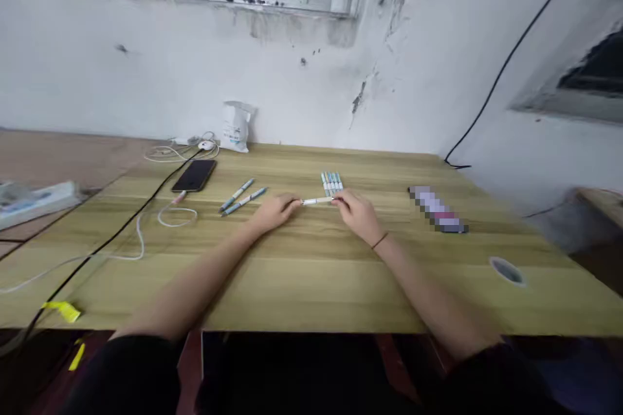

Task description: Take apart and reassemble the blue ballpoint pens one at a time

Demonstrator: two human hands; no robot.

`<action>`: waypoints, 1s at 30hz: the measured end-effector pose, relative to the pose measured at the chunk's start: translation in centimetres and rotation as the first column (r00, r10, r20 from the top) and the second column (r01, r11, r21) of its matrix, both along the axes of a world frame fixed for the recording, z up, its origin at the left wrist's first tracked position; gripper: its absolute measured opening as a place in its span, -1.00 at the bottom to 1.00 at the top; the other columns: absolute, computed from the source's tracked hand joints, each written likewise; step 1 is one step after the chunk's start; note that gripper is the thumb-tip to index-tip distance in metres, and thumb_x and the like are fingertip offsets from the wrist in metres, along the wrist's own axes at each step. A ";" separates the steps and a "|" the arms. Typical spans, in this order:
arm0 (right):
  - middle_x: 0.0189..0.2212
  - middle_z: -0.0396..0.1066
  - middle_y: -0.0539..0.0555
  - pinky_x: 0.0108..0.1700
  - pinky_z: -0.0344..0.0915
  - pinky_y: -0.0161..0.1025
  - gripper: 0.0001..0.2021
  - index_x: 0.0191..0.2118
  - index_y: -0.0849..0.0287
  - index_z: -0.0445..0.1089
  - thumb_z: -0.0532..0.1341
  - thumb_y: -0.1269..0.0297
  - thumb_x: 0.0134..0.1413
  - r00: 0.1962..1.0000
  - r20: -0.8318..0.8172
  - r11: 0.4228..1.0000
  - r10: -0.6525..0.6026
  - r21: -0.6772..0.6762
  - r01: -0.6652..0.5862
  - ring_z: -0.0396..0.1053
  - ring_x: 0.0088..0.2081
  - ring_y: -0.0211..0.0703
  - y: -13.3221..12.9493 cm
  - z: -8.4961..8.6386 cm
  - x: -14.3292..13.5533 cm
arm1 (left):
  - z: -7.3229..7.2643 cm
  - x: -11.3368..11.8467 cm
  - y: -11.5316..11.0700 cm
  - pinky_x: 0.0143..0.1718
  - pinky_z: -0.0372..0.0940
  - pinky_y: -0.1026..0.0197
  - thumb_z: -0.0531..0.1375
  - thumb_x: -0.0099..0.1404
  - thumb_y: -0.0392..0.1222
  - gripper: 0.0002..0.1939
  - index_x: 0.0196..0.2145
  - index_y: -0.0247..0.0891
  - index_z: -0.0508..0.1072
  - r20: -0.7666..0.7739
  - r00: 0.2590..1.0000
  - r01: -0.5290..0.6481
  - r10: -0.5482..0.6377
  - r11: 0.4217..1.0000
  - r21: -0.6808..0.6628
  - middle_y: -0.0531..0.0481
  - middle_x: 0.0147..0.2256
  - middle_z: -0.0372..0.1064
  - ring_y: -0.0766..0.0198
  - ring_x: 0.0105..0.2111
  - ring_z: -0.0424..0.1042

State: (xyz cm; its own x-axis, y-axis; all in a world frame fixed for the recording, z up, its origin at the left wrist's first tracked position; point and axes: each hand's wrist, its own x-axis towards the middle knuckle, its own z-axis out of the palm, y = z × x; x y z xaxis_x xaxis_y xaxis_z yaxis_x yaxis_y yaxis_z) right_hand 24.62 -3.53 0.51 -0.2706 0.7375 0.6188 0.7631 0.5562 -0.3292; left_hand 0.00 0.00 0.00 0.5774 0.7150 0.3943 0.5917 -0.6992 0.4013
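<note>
Between my two hands a slim pale pen [317, 201] lies level, just over the wooden table. Its left end is pinched in the fingers of my left hand [277, 212], and my right hand [359, 213] grips the right end. Just behind it several blue and white pens [331, 182] form a close row. To the left of my left hand, two blue pens [237, 194] [244, 201] rest at a slant on the tabletop.
A black phone [195, 175] with a white cable lies on the left, near a white packet [236, 126] by the wall. A pixelated object [438, 209] is on the right, with a round hole [507, 271] nearer. A black cable [131, 217] crosses the left side.
</note>
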 end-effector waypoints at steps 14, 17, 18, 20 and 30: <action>-0.46 0.44 0.11 -0.41 0.15 -0.29 -0.77 -0.30 0.21 0.36 0.01 0.23 0.13 0.909 -0.161 0.922 -0.384 -0.121 0.368 0.34 -0.45 -0.14 3.5 0.0 4.7 | -0.5 2.5 -1.2 0.09 0.05 0.04 0.01 0.29 0.07 -0.43 0.18 -0.17 0.07 0.002 0.992 -0.124 0.129 0.947 0.297 -0.15 0.10 0.11 0.10 0.08 0.11; -0.44 0.43 0.14 -0.39 0.14 -0.27 -0.80 -0.34 0.22 0.35 0.04 0.24 0.08 0.801 -0.172 0.817 -0.573 -0.189 0.544 0.34 -0.41 -0.10 4.7 -1.1 6.7 | -1.2 4.1 0.1 0.13 0.04 0.04 -0.02 0.29 0.09 -0.45 0.18 -0.13 0.09 -0.089 0.994 -0.034 0.057 0.971 0.238 -0.11 0.12 0.09 0.10 0.11 0.09; -0.43 0.43 0.14 -0.39 0.13 -0.27 -0.82 -0.35 0.21 0.35 0.05 0.26 0.06 0.790 -0.141 0.797 -0.597 -0.221 0.562 0.33 -0.40 -0.10 4.9 -1.5 7.1 | -1.5 4.9 0.7 0.14 0.02 0.04 -0.02 0.28 0.11 -0.44 0.18 -0.12 0.09 -0.102 0.994 -0.021 0.044 0.976 0.218 -0.10 0.13 0.07 0.10 0.12 0.07; -0.43 0.42 0.13 -0.40 0.11 -0.28 -0.83 -0.37 0.19 0.34 0.05 0.27 0.05 0.791 -0.082 0.778 -0.606 -0.270 0.568 0.32 -0.42 -0.12 5.3 -2.4 7.2 | -1.9 6.7 2.2 0.16 -0.01 0.01 0.00 0.25 0.14 -0.42 0.17 -0.10 0.12 -0.111 0.992 -0.033 0.056 0.980 0.195 -0.08 0.17 0.01 0.07 0.16 0.01; -0.46 0.42 0.01 -0.47 0.01 -0.35 -0.80 -0.23 0.12 0.33 0.11 0.32 -0.05 0.899 0.009 0.859 -0.437 -0.293 0.421 0.29 -0.46 -0.21 5.2 -3.2 3.7 | -2.7 10.4 5.1 0.16 -0.03 -0.05 -0.01 0.22 0.21 -0.45 0.11 -0.02 0.21 -0.199 0.978 -0.045 0.067 0.992 0.116 -0.02 0.19 0.03 0.04 0.20 -0.05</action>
State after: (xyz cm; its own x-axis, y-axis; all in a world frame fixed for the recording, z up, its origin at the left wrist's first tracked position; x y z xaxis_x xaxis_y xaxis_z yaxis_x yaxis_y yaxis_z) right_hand 28.35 1.67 -2.73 0.1413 0.9168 0.3735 0.8805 0.0561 -0.4707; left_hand 10.44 5.14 -2.68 0.6136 0.7071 0.3514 0.6921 -0.6959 0.1918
